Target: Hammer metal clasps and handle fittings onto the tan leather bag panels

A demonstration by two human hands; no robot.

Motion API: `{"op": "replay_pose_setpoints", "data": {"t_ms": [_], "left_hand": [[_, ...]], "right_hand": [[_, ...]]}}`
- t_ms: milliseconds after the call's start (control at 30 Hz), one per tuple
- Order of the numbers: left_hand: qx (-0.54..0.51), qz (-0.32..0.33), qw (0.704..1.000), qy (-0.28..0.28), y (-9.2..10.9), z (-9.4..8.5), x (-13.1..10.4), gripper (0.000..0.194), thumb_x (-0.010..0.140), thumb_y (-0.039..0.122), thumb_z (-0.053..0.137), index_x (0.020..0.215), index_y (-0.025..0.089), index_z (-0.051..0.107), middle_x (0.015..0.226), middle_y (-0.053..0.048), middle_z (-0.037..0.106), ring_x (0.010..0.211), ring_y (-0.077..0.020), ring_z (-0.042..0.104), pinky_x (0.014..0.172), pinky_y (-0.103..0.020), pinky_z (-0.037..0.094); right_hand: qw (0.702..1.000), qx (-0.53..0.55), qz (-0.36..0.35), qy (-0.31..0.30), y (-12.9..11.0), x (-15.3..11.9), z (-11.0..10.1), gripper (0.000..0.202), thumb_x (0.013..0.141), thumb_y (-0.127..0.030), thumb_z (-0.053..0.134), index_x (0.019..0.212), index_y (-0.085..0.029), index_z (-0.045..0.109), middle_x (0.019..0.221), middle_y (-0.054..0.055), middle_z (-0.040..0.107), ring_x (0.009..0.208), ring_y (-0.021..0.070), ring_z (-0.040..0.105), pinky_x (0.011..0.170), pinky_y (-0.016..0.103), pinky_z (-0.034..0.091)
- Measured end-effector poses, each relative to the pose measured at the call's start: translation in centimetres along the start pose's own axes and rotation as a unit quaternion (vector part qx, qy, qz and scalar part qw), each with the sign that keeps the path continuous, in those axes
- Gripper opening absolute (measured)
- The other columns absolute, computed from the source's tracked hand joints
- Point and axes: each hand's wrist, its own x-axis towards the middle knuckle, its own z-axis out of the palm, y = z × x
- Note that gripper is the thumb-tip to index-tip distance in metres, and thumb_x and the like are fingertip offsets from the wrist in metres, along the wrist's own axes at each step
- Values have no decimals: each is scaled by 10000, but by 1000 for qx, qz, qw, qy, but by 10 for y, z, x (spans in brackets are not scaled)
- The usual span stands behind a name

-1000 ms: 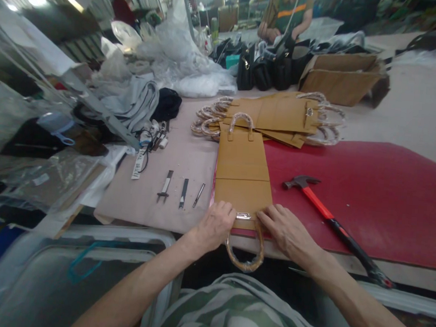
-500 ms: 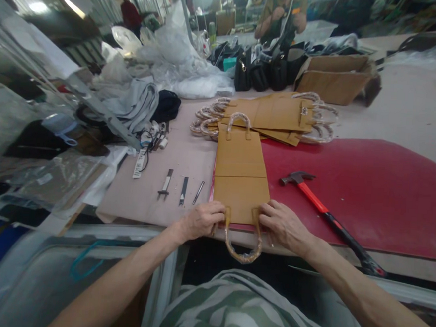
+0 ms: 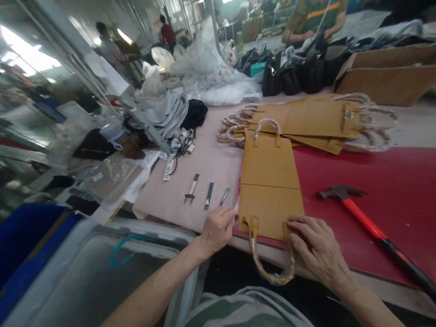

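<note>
Left hand [image 3: 218, 228] of mine is curling its fingers together at the near left corner of the tan piece [image 3: 269, 172]; I cannot tell whether it is gripping the edge or only touching it. Right hand [image 3: 314, 247] of mine is staying loosely bent, partly open, its fingertips resting on the right tab of the near handle [image 3: 272, 278]; whether they are pinching it I cannot tell.

The tan piece is lying flat between my hands, stretching from near to far over the left end of the red mat [image 3: 398, 196], with a crease running across its middle; its plastic-wrapped near handle is hanging past the near edge of the surface [image 3: 218, 153], while its far handle [image 3: 268, 121] is lying just before a stack of tan pieces [image 3: 307, 115].

To the right, a hammer [image 3: 366, 222] is lying slantwise on the mat, its head pointing far left; to the left, a dark pronged tool [image 3: 192, 189], a flat blade [image 3: 208, 196] and a thin rod [image 3: 224, 197] are lying in a row.

Beyond the stack, black bags [image 3: 314, 65] are standing beside an open cardboard box [image 3: 388, 78]; clear plastic [image 3: 212, 78] is heaping up farther left; a person [image 3: 315, 18] is working behind the bags.
</note>
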Motion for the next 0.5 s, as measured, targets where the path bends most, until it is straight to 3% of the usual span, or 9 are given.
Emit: {"op": "replay_pose_setpoints", "data": {"t_ms": [133,267,400,500], "left_hand": [[110,-177,978,24,-23,-20,14,200,924,151,500,1005,170,681,1012,-122,712,986,-245,673,896,-369,532],[148,-310,938,-41,-48,-39,40,200,843,304,660,970,152,685,1042,-172,715,1037,-300,677,901,-382,511],[89,-385,913,-106,-67,-44,65,157,651,246,761,614,195,617,719,-124,701,908,-327,711,807,-369,521],[59,-405,903,-128,-72,-44,75,253,554,125,723,452,220,512,460,-46,550,759,-315,711,709,-343,515]], "right_hand": [[1000,-23,-2,2,-1,-2,8,245,949,-373,564,1081,-205,684,1143,116,685,1050,290,605,892,459,471],[999,-37,4,-6,-2,-3,9,228,948,-359,562,1082,-216,678,1153,110,677,1065,289,594,898,453,458],[999,-41,7,-11,-7,-3,7,214,945,-328,573,1092,-202,664,1159,117,664,1078,286,583,915,451,448],[999,-39,16,-21,-12,-2,5,202,951,-297,559,1103,-195,644,1172,121,654,1086,285,571,926,456,443]]}}
